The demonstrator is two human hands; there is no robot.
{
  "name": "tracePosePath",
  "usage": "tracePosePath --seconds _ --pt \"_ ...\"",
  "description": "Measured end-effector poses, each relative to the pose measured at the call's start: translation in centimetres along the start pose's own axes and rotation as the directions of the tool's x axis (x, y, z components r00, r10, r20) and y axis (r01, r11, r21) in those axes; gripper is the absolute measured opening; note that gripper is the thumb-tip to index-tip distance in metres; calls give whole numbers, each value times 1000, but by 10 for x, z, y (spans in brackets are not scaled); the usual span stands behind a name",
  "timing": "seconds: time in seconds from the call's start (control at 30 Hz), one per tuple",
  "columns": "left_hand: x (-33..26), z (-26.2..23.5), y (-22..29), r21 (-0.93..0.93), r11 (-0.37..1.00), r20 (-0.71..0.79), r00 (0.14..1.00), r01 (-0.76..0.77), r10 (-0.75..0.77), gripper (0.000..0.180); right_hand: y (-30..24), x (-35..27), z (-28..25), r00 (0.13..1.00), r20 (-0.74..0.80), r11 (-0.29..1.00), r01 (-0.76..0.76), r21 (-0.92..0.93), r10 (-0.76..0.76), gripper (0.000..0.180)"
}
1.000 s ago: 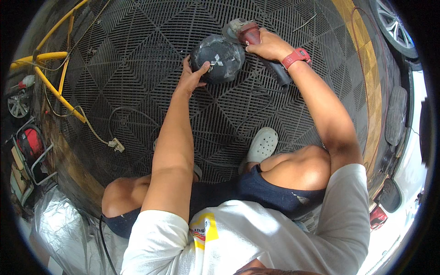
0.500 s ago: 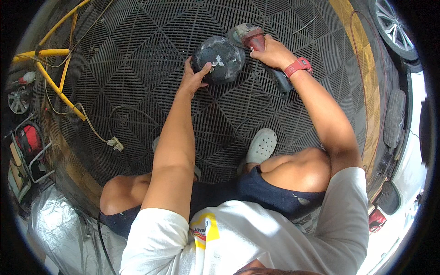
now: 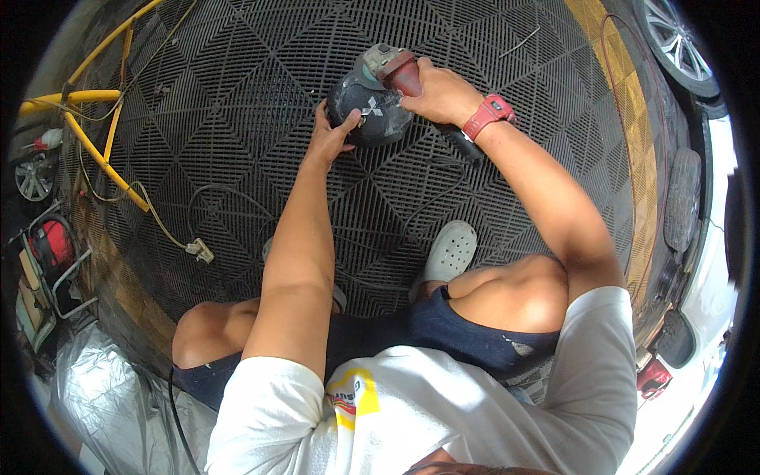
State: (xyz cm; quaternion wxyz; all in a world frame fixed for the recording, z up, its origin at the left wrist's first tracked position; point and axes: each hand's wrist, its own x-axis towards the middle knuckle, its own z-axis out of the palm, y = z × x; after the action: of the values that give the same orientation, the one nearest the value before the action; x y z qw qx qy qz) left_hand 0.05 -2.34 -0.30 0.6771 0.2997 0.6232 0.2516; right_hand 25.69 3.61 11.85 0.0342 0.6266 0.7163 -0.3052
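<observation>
A round black cap [image 3: 384,129] with a silver emblem and scuffed, greyish edges is held above the slatted floor. My left hand [image 3: 326,140] grips its left side, the thumb over the face and the fingers around the rim. My right hand [image 3: 443,91] is wrapped round a red and black angle grinder [image 3: 402,75]. The grinder's grey head lies over the cap's upper edge, with part of a pale green disc showing under it. Whether the disc touches the cap I cannot tell. My right fingers hide part of the grinder's body.
Dark slatted floor tiles [image 3: 237,119] surround me. A yellow metal frame [image 3: 83,99] stands at left, with a cord and a pale plug [image 3: 199,250] near it. Silver sheeting [image 3: 103,396] lies lower left. A white car [image 3: 704,261] and a wheel [image 3: 681,51] are at right.
My right hand has carried the grinder left, from beside the cap to over its upper right part. The cap has shifted slightly left and tilted in my left hand.
</observation>
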Motion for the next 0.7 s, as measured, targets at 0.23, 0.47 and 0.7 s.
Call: tracePosePath --seconds 0.23,0.47,0.7 --pt "3 2 0 38 999 -51 999 0 2 130 20 -1 -12 997 -26 997 -69 -39 68 78" --pt "2 -1 -2 3 1000 -46 999 0 0 129 5 -6 2 1000 -23 1000 1 25 -1 76" --pt "8 -21 37 156 987 98 994 41 -57 122 33 -12 -13 994 7 994 -105 -6 105 82"
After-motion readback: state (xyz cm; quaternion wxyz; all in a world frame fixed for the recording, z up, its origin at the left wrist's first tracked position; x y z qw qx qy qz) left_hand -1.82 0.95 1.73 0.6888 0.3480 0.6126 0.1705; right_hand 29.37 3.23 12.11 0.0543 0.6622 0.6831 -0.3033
